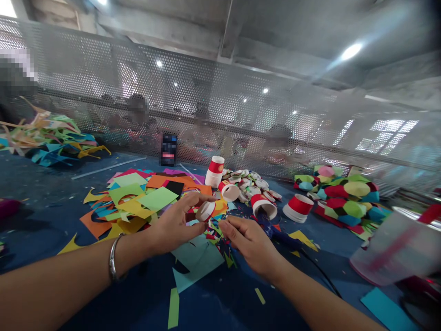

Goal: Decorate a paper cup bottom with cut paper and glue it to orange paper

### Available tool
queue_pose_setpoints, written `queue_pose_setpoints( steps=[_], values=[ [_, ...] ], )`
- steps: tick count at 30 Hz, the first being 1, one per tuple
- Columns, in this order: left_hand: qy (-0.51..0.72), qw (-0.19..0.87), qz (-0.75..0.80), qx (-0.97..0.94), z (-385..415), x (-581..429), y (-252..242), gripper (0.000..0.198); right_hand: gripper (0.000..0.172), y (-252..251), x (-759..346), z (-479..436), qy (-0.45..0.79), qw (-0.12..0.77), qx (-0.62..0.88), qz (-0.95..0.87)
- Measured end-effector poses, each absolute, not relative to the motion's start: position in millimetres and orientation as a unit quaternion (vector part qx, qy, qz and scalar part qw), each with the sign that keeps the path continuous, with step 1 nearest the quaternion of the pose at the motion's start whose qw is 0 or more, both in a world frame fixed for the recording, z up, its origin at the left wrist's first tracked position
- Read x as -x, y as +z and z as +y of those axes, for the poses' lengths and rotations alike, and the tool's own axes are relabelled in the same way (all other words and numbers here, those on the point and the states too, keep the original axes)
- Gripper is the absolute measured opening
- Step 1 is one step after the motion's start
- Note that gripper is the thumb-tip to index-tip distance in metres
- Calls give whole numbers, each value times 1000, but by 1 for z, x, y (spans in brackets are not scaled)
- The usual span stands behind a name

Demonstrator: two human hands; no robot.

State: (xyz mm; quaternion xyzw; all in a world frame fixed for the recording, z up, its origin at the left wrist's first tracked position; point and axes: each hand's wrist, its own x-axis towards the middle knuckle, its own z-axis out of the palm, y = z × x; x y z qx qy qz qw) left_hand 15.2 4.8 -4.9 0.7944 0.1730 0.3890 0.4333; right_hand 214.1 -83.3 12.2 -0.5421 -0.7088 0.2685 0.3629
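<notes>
My left hand (179, 220), with a metal bangle on the wrist, pinches a small red-and-white paper cup piece (206, 211) between thumb and fingers. My right hand (250, 241) hovers just right of it, fingers curled loosely, over coloured paper scraps (220, 230). I cannot make out anything in the right hand. A dark glue gun (275, 232) with a black cord lies just beyond the right hand.
Coloured paper sheets (138, 200) lie left of centre on the dark blue table (44, 202). Red-and-white cups (215, 171) and cut cup pieces stand behind. Colourful paper balls (344, 197) sit right. A clear plastic container (396, 248) is near right. A perforated metal screen (220, 105) backs the table.
</notes>
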Motion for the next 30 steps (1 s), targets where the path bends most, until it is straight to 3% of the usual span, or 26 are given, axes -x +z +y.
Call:
queue_pose_setpoints(
  steps=[16,23,26,30],
  values=[
    [375,465,159,-786,5,-13,-5,50,50,15,-212,-87,269,362,548,-704],
    [365,309,198,-856,6,-11,0,46,48,9,-216,-83,331,382,551,-664],
    [345,237,218,-881,5,-9,6,33,48,8,-216,-82,340,384,551,-658],
    [296,230,282,-883,3,-9,14,17,42,12,-213,-85,338,403,535,-661]
  ],
)
